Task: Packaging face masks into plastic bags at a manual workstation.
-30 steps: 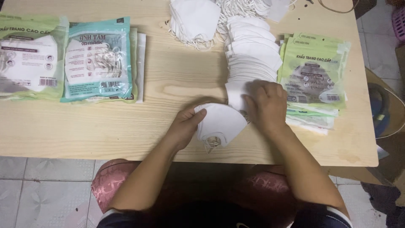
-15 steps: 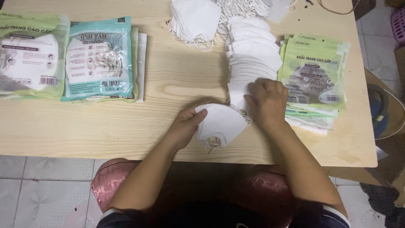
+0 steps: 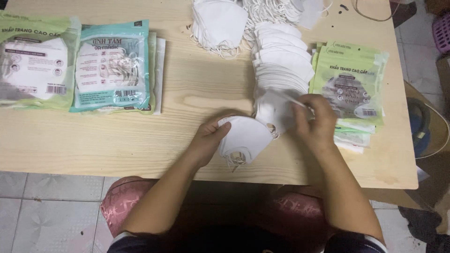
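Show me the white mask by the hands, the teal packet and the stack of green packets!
white mask [image 3: 246, 138], head view, middle of its curved front.
teal packet [image 3: 114, 65], head view, middle of its printed face.
green packets [image 3: 349, 82], head view, top packet of the stack, on its face.

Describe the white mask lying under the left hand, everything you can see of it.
The white mask is a folded, fan-shaped piece of soft-looking, cloth-like material with a rounded edge. It lies flat near the front edge of the wooden table. A thin white ear loop shows at its lower edge. The left hand presses its left side, thumb on top. Its upper right part meets the row of overlapping white masks, where the right hand works.
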